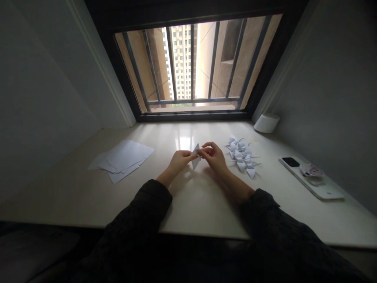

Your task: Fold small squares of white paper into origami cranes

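Between my hands, just above the white counter (194,204), is a small folded piece of white paper (195,162) shaped like a narrow diamond. My left hand (179,160) pinches its left side between thumb and fingers. My right hand (214,156) grips the right edge with thumb and index finger, its other fingers curled loosely above. The fingertips cover the middle of the folded paper. Right of my right hand, several folded white paper cranes (240,155) lie grouped close together. To the left is a loose, fanned stack of white paper sheets (126,156).
A phone (312,179) with a decorated grip on its back lies at the right, near the wall. At the back right corner a white roll (266,122) stands against the window side. Beyond the counter is a dark-framed window (191,116) with bars outside.
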`<state>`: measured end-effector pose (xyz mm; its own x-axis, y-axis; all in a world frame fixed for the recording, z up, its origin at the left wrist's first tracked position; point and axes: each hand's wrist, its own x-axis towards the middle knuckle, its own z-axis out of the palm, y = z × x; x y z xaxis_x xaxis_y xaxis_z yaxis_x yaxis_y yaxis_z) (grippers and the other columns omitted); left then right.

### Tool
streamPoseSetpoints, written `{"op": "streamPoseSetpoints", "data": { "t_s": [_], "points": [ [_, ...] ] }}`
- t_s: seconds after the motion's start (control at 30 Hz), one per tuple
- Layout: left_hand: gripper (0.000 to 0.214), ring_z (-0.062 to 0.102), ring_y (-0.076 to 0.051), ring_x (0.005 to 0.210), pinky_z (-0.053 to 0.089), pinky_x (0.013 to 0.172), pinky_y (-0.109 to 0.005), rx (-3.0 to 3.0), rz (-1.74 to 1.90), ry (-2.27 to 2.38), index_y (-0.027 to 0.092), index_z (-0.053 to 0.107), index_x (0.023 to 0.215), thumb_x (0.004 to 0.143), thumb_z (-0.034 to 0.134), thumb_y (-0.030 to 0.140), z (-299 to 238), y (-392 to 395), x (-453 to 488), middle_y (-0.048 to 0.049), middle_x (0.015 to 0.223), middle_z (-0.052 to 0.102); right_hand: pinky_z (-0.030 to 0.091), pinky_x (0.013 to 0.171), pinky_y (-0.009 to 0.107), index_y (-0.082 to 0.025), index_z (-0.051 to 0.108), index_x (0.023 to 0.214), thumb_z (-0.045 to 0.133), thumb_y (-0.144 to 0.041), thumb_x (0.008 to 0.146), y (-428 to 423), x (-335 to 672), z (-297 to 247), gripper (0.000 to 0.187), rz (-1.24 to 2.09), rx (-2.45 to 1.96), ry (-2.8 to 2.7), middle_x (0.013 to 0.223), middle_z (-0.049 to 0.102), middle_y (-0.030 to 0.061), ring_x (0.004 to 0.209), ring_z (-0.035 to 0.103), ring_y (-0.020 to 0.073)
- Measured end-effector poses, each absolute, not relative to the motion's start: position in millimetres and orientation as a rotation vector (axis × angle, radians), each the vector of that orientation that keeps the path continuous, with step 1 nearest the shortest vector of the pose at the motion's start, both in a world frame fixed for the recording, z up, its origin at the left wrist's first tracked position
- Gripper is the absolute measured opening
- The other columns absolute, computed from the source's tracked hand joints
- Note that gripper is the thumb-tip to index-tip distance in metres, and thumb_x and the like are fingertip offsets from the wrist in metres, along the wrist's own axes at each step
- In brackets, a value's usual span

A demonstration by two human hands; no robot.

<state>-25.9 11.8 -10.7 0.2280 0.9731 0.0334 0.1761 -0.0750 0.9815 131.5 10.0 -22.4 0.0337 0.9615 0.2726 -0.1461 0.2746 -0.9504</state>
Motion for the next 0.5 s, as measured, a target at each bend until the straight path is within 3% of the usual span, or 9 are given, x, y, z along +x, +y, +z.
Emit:
{"op": "streamPoseSetpoints", "data": {
  "t_s": [0.27,0.37,0.5],
  "points": [
    [0.040,0.053,-0.012,0.055,0.036,0.051,-0.023,1.379,1.045,1.154,0.015,0.071,0.068,0.060,0.073,0.055,-8.8,10.2,-22.5,-0.0028,0.059,0.063,0.050,0.056,0.028,-0.021,0.059,0.076,0.075,-0.048,0.062,10.3,133.4,-21.4,0.034,0.959,-0.987,-1.170,0.060,0.065,-0.0014,0.059,0.061,0.0154],
    [0.036,0.060,-0.015,0.063,0.042,0.058,-0.025,1.262,1.096,1.135,0.016,0.071,0.073,0.061,0.075,0.049,-6.5,10.4,-22.3,-0.0053,0.068,0.067,0.053,0.062,0.030,-0.021,0.067,0.089,0.070,-0.048,0.068,10.0,135.3,-19.5,0.034,0.929,-0.984,-1.245,0.074,0.071,0.0024,0.070,0.065,0.0179],
    [0.035,0.067,-0.020,0.074,0.044,0.063,-0.026,1.217,1.056,1.105,0.016,0.071,0.077,0.061,0.077,0.047,-2.0,10.0,-25.4,-0.0078,0.076,0.070,0.053,0.082,0.037,-0.024,0.070,0.104,0.065,-0.046,0.075,9.7,136.9,-18.8,0.037,0.946,-0.897,-1.402,0.105,0.071,0.0051,0.095,0.066,0.0228]
  ]
}}
